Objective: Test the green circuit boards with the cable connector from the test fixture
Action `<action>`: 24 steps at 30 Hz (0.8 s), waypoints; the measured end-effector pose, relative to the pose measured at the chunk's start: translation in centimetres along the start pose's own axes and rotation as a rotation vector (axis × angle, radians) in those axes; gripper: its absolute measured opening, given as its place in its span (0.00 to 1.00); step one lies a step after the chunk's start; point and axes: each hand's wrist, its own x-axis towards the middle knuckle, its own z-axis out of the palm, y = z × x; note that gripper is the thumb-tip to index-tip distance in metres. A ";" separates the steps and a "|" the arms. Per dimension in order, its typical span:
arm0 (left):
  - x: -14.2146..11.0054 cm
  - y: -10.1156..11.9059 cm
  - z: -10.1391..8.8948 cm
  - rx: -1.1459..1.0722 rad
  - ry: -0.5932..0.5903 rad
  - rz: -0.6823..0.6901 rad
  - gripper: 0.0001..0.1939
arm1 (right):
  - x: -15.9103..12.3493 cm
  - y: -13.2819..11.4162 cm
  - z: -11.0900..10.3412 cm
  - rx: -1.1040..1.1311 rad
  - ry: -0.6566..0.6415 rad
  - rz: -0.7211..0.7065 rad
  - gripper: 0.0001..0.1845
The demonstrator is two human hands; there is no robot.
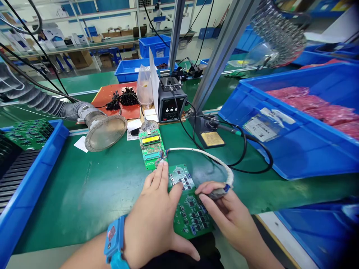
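My left hand, with a blue strap on its wrist, stretches its fingers forward and its thumb out to the side. Its fingertips touch the lower end of a green programmer board with a yellow display and a blue socket. In my right hand is a grey-wrapped probe, pinched between thumb and fingers. A white-sleeved cable runs from the probe to the programmer board. The probe's tip, mostly covered by my fingers, is at the right edge of a green circuit board panel, partly under my left hand.
A soldering station and an iron stand are behind. A fume extractor hood hangs at the left. One blue bin holds boards; another blue bin holds pink bags. Black cable loops across the right.
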 end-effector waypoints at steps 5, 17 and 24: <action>0.4 0.5 0.0 -0.004 0.048 -0.015 0.57 | 0.0 -0.1 -0.1 0.051 0.026 0.064 0.02; -8.2 -11.1 1.3 -0.020 0.131 -0.197 0.53 | 4.6 0.5 1.1 0.244 0.165 0.230 0.15; -6.3 -12.2 3.9 0.111 0.132 -0.191 0.51 | 5.2 1.0 2.2 0.172 0.152 0.199 0.16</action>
